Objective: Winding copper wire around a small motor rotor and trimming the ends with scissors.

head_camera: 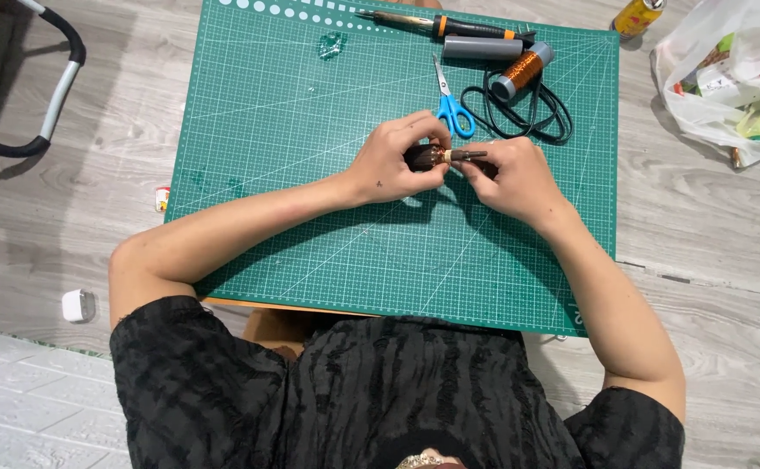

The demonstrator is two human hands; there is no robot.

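I am pinching a small dark, tufted piece (425,158) in my left hand (390,165), fingers closed round it so it is staying steady over the green cutting mat (310,217). My right hand (512,174) is closing its grip on the thin stem end (469,156), both hands meeting mid-mat. Blue scissors (451,104), a copper wire spool (523,71) and a soldering iron (449,26) are lying just beyond, within reach

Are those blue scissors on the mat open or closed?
Closed. The blue-handled scissors lie flat on the green cutting mat, blades together in one point, just beyond the left hand.
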